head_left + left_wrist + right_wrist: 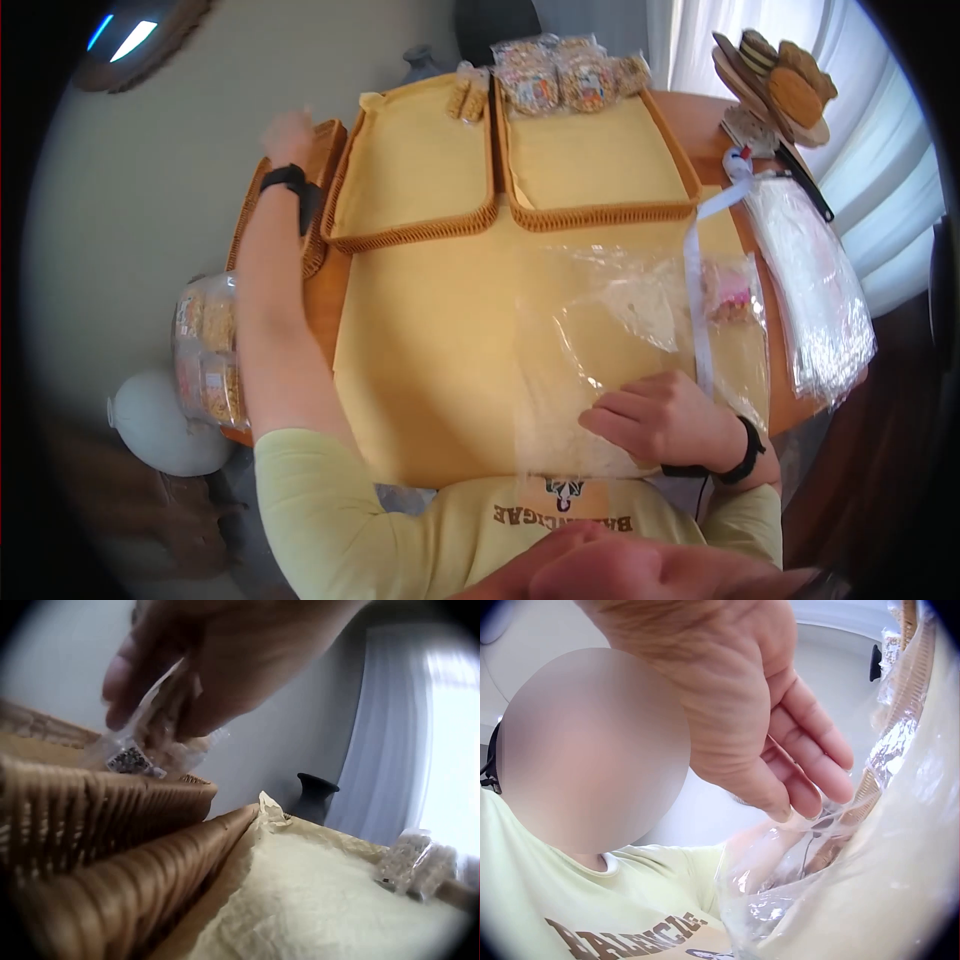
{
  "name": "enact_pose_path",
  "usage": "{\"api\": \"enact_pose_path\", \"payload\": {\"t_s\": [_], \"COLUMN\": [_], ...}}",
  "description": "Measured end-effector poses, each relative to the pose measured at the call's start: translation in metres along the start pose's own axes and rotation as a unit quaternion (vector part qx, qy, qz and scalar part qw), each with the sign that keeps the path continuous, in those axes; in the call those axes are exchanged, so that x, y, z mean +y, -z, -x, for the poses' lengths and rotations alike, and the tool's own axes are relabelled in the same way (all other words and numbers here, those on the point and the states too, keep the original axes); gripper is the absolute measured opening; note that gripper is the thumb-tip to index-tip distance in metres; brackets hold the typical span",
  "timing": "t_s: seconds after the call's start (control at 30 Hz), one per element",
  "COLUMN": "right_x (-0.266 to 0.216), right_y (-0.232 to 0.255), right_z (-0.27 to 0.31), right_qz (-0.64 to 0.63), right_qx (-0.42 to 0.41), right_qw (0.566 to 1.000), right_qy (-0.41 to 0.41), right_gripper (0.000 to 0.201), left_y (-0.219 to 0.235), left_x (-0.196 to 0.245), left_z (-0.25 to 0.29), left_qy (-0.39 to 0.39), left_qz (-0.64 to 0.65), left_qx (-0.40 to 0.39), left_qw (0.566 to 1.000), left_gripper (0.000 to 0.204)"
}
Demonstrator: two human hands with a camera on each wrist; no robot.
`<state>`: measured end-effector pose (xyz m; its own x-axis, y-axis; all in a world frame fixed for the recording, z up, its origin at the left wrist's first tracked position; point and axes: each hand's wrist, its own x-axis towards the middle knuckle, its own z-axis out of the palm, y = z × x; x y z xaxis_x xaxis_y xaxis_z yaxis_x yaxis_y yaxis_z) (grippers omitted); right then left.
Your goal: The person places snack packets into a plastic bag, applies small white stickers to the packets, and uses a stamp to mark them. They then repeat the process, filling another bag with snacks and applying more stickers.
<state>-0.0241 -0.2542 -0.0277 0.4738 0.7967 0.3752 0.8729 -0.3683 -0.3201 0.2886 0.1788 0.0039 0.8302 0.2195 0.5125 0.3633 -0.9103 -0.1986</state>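
Note:
At the far left, my left hand [288,138] is over a narrow wicker basket [325,150]. The left wrist view shows the left hand [217,667] gripping a small clear packet [154,754] with a printed label, level with the basket's rim [112,780]. My right hand [665,415] is at the near edge of a large clear bag [600,330] lying on the yellow sheet. In the right wrist view the right hand [742,720] has bent fingers and pinches the film of the clear bag [772,877]. A pink packet [730,290] shows at the bag's right end.
Two lined wicker trays [410,232] [610,215] stand at the back, with snack packets [575,85] at their far edges. A white ribbon [697,300] crosses the clear bag. Stacked clear bags [815,290] lie at the right, and bagged snacks [208,350] sit at the left edge.

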Motion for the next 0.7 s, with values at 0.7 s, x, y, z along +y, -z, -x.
{"api": "enact_pose_path", "payload": {"t_s": [0.7], "right_x": [-0.014], "right_y": [-0.009], "right_z": [0.005], "right_qz": [0.110], "right_qx": [0.052], "right_qw": [0.992], "right_qy": [0.041], "right_gripper": [0.013], "left_y": [0.153], "left_x": [0.119], "left_z": [0.272], "left_qy": [-0.156], "left_qz": [0.532], "left_qx": [-0.728], "left_qw": [0.403], "left_gripper": [0.022]}}
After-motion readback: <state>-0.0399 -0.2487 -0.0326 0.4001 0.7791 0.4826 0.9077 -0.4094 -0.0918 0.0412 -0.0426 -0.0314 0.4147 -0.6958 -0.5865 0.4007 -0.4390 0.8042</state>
